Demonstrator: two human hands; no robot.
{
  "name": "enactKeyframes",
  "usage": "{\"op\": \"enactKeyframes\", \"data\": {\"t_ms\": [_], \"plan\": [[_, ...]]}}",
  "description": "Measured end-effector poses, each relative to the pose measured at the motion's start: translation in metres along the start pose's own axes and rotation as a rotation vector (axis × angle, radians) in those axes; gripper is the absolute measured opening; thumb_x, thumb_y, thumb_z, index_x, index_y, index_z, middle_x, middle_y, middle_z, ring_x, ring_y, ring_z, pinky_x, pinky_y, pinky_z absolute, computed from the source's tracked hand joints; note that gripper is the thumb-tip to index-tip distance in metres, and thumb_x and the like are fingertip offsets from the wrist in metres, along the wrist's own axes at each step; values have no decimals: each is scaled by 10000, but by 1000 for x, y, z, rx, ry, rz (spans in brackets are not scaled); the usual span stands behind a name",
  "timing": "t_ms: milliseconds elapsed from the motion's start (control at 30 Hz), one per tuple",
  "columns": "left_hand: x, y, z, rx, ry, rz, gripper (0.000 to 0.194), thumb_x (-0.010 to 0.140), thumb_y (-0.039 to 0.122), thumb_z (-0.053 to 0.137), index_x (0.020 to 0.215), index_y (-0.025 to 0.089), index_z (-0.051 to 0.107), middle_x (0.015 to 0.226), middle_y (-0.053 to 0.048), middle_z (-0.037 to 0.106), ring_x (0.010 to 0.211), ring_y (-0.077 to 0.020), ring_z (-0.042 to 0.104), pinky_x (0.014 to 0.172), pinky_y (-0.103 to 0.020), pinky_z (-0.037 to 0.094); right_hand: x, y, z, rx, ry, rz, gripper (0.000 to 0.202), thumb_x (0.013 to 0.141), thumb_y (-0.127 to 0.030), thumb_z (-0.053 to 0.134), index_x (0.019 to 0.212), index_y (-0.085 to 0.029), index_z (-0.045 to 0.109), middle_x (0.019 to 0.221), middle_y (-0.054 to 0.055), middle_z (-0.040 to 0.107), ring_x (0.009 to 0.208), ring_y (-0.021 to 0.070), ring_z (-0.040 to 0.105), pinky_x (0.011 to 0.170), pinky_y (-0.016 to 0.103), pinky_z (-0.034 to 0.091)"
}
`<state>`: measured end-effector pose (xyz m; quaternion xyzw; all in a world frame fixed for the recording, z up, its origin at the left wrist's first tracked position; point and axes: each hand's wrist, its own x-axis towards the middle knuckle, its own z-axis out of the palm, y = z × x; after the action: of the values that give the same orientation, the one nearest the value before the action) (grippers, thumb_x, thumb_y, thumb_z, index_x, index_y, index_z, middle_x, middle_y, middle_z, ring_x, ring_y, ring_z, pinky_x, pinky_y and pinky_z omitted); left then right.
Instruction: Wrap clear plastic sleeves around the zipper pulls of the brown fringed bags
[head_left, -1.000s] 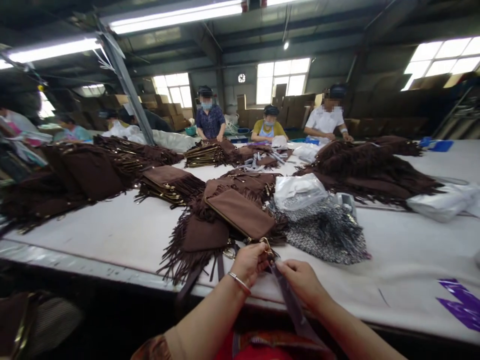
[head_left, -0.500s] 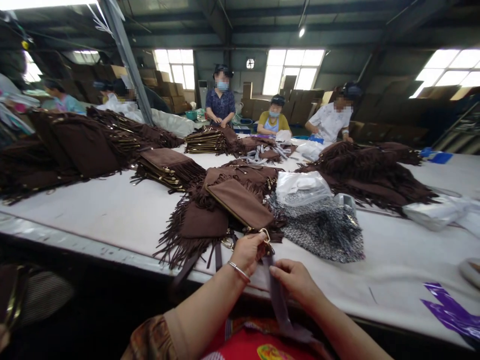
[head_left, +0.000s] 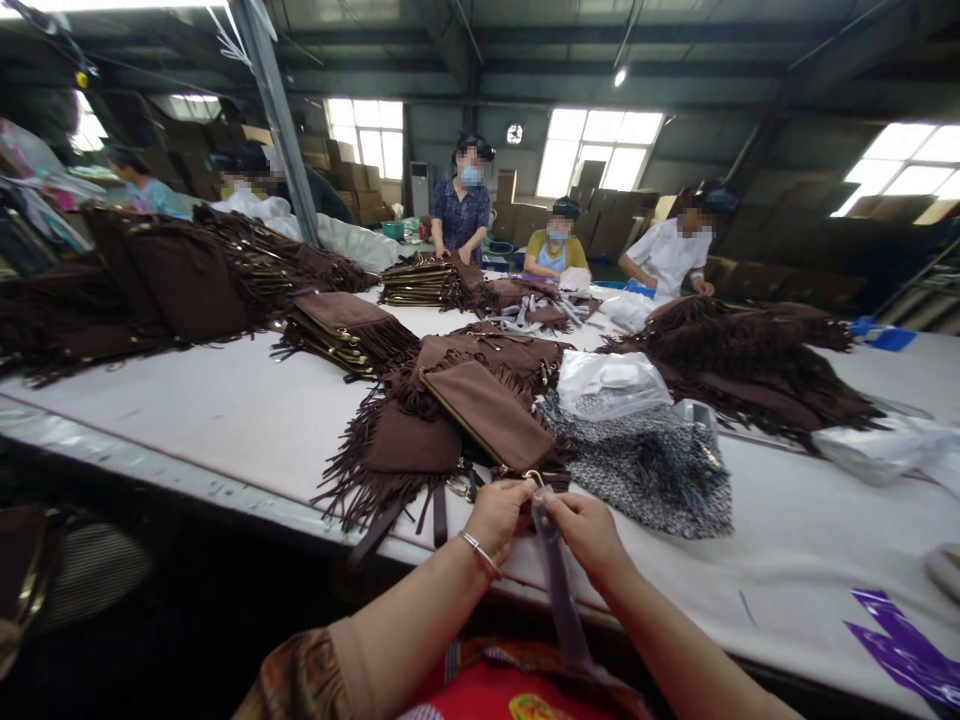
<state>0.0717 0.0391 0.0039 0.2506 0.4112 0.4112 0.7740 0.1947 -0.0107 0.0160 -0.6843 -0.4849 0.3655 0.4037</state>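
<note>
My left hand (head_left: 496,515) is closed at the gold metal clasp (head_left: 534,477) on a brown wrist strap. From there the strap (head_left: 559,592), covered in a greyish see-through sleeve, hangs toward my lap. My right hand (head_left: 591,535) pinches the upper end of this sleeve, close beside my left fingers. Just beyond the clasp lies a brown zip pouch (head_left: 487,412) with a gold zipper edge. It rests on a fringed brown pouch (head_left: 415,440), whose strap hangs over the table edge.
Black-and-white knit fabric (head_left: 645,470) lies to the right, under clear plastic bags (head_left: 611,383). Stacked brown pouches (head_left: 345,325) and fringed piles (head_left: 750,365) cover parts of the white table (head_left: 187,420). Purple plastic (head_left: 904,640) sits at the right. Several people work across the table.
My right hand has moved up the strap to its clasp end, bringing the sleeve's top close to the clasp. My left hand stays at the clasp. The view has shifted slightly.
</note>
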Motion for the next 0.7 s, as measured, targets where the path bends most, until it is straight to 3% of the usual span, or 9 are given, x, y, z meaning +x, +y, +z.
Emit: {"op": "enactKeyframes", "data": {"t_ms": [300, 533, 700], "plan": [[-9, 5, -13, -119, 89, 26, 185, 744, 193, 676, 902, 156, 586, 944, -95, 699, 761, -176, 680, 596, -264, 535, 21, -4, 9, 92, -15, 94, 382, 735, -450, 605, 666, -88, 709, 557, 60, 633, 490, 128, 514, 456, 238, 365], [2, 19, -8, -155, 112, 51, 261, 711, 215, 727, 889, 163, 543, 841, -65, 691, 678, -175, 675, 620, -313, 556, 14, -1, 7, -20, -64, 54, 334, 702, -428, 634, 563, -126, 667, 499, 16, 581, 477, 109, 463, 455, 229, 305], [11, 15, -6, -75, 159, 90, 282, 651, 112, 748, 834, 147, 536, 776, -65, 678, 641, -175, 657, 624, -335, 559, 10, 0, 2, -187, -83, -3, 375, 743, -448, 580, 545, -138, 654, 499, 2, 563, 528, 128, 486, 506, 240, 312]]}}
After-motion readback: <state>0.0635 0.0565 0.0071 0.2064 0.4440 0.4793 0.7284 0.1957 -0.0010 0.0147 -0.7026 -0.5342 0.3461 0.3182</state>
